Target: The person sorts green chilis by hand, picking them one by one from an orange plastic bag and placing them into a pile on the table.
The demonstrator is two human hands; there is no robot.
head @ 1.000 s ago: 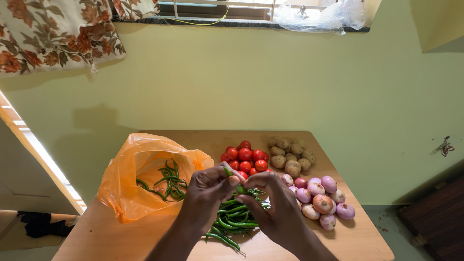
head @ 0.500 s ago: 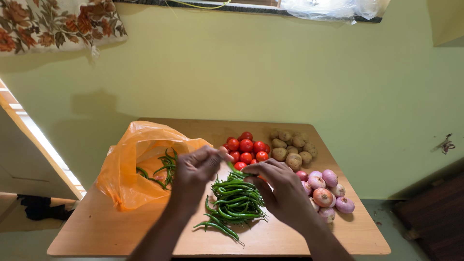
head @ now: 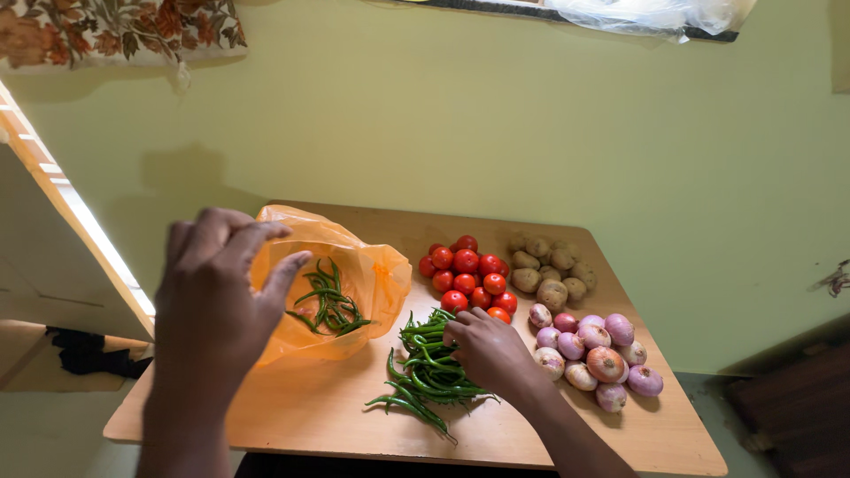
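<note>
Compared with half a second earlier, the left hand [head: 221, 283] has parted from the right and risen over the mouth of the crinkled translucent orange plastic bag [head: 376, 274], fingers loosely curled, its grip open and empty. The right hand [head: 485, 350] has lowered palm-down onto the heap of slender, glossy, curved green chillies [head: 423, 376] near the front edge of the smooth wooden worktop [head: 301, 416]; whether its grip has closed on a chilli cannot be told. More chillies lie inside the bag. Round red tomatoes [head: 467, 274], knobbly brown potatoes [head: 547, 273] and papery pink onions [head: 595, 352] sit toward the right edge.
</note>
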